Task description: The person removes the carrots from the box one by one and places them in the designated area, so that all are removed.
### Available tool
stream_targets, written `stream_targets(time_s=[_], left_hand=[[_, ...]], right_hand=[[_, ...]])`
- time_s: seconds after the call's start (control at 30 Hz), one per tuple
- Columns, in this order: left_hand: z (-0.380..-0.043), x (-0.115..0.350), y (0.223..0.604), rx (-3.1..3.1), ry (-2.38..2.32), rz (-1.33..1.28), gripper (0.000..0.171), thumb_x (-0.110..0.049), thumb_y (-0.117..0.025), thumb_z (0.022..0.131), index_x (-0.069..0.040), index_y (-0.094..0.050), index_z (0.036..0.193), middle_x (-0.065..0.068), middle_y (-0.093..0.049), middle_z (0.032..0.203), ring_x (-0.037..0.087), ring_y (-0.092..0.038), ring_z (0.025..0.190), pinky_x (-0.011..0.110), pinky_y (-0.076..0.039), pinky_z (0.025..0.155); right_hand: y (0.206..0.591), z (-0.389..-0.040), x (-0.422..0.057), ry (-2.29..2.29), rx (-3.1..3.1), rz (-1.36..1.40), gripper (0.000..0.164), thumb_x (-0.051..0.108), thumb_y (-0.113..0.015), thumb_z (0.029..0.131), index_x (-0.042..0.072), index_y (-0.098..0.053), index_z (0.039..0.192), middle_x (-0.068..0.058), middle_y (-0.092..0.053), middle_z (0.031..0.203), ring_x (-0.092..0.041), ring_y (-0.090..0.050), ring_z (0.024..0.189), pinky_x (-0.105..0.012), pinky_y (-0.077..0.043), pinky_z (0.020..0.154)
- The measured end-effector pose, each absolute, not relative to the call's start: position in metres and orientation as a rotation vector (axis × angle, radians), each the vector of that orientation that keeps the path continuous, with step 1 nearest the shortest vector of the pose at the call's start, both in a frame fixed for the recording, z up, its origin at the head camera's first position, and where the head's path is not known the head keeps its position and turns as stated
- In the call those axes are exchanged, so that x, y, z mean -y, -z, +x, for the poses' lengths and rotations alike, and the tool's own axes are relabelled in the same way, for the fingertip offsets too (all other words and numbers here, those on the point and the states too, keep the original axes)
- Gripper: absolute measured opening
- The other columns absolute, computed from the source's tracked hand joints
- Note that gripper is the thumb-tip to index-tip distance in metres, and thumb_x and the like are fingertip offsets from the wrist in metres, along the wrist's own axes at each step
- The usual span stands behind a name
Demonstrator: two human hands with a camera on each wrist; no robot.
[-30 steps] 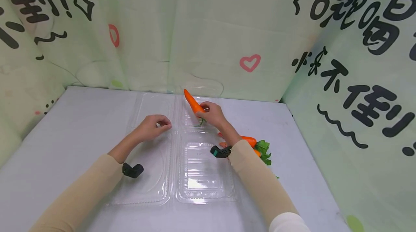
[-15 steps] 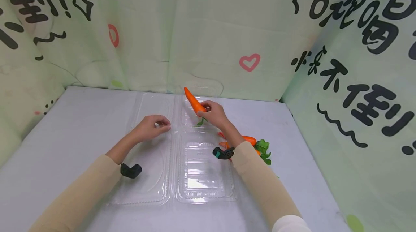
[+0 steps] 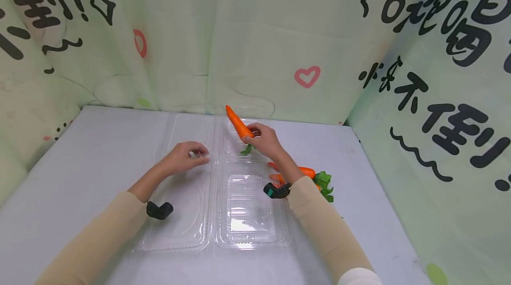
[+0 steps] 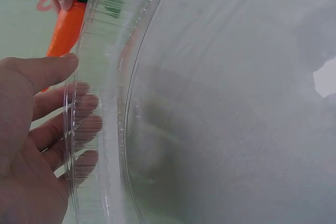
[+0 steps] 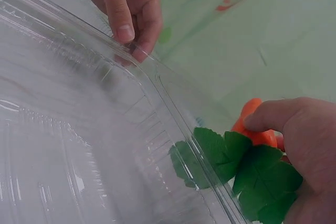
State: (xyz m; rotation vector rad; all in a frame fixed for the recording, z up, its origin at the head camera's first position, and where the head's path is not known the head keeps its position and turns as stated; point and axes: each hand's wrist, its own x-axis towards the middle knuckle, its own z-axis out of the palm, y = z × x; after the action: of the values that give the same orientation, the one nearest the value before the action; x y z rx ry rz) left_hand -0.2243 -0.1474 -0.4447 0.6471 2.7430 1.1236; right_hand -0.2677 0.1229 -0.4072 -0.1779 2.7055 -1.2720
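Note:
In the head view, my right hand [image 3: 265, 139] pinches an orange carrot [image 3: 238, 123] by its leafy end over the rear clear plastic container [image 3: 229, 154]. The carrot's tip points away from me and slightly left. Its green leaves [image 5: 262, 174] show below the fingers in the right wrist view. My left hand [image 3: 186, 157] is over the lid side of the rear container, with thumb and fingers apart. Fingers of that hand [image 4: 84, 124] appear through a clear rim in the left wrist view, the thumb beside the rim. Nothing shows between them.
A second clear container lies opened in front, its lid [image 3: 173, 236] at left and its ribbed tray [image 3: 253, 243] at right. Several carrots [image 3: 307, 172] with green leaves lie right of it, partly behind my right forearm. A printed curtain [image 3: 255, 36] borders the white table [image 3: 100, 152].
The carrot has risen slightly and my right hand has shifted a little right. My left thumb and fingers have spread farther apart. The containers have not moved.

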Motion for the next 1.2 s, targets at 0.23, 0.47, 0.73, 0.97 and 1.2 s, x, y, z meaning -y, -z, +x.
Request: stream_targets(time_s=[0.23, 0.47, 0.73, 0.97, 1.2], left_hand=[[-0.223, 0.145, 0.443, -2.759, -1.116, 0.621, 0.020, -0.020, -0.064, 0.093, -0.007, -0.069, 0.107, 0.007, -0.068, 0.101, 0.021, -0.059, 0.094, 0.042, -0.051, 0.088], [-0.223, 0.145, 0.442, -2.764, -1.131, 0.618, 0.019, -0.019, -0.063, 0.094, -0.007, -0.069, 0.107, 0.007, -0.068, 0.101, 0.021, -0.059, 0.094, 0.043, -0.051, 0.088], [-0.223, 0.147, 0.443, -2.766, -1.135, 0.624, 0.019, -0.018, -0.063, 0.093, -0.007, -0.070, 0.107, 0.006, -0.069, 0.100, 0.020, -0.059, 0.093, 0.041, -0.051, 0.087], [-0.223, 0.148, 0.445, -2.774, -1.159, 0.682, 0.016, -0.017, -0.063, 0.094, -0.007, -0.070, 0.103, 0.006, -0.069, 0.098, 0.019, -0.060, 0.091, 0.044, -0.051, 0.086], [-0.223, 0.149, 0.444, -2.767, -1.167, 0.693, 0.016, -0.016, -0.063, 0.094, -0.005, -0.070, 0.104, 0.007, -0.069, 0.098, 0.020, -0.060, 0.091, 0.044, -0.051, 0.086]], right_hand=[[0.402, -0.263, -0.126, 1.281, -2.698, -0.166, 0.041, 0.025, -0.070, 0.089, 0.014, -0.058, 0.127, -0.006, -0.061, 0.121, -0.023, -0.057, 0.110, -0.035, -0.054, 0.091], [0.393, -0.256, -0.130, 1.303, -2.692, -0.185, 0.041, 0.024, -0.069, 0.090, 0.013, -0.058, 0.128, -0.007, -0.061, 0.122, -0.024, -0.058, 0.112, -0.037, -0.054, 0.091], [0.391, -0.252, -0.134, 1.317, -2.693, -0.207, 0.041, 0.024, -0.068, 0.090, 0.012, -0.057, 0.129, -0.008, -0.061, 0.123, -0.025, -0.059, 0.112, -0.036, -0.055, 0.089], [0.390, -0.250, -0.136, 1.345, -2.685, -0.189, 0.041, 0.023, -0.068, 0.090, 0.013, -0.058, 0.128, -0.009, -0.061, 0.123, -0.025, -0.059, 0.112, -0.036, -0.056, 0.088], [0.389, -0.250, -0.137, 1.338, -2.680, -0.192, 0.041, 0.023, -0.068, 0.090, 0.013, -0.057, 0.129, -0.008, -0.060, 0.123, -0.025, -0.059, 0.112, -0.036, -0.056, 0.088]])
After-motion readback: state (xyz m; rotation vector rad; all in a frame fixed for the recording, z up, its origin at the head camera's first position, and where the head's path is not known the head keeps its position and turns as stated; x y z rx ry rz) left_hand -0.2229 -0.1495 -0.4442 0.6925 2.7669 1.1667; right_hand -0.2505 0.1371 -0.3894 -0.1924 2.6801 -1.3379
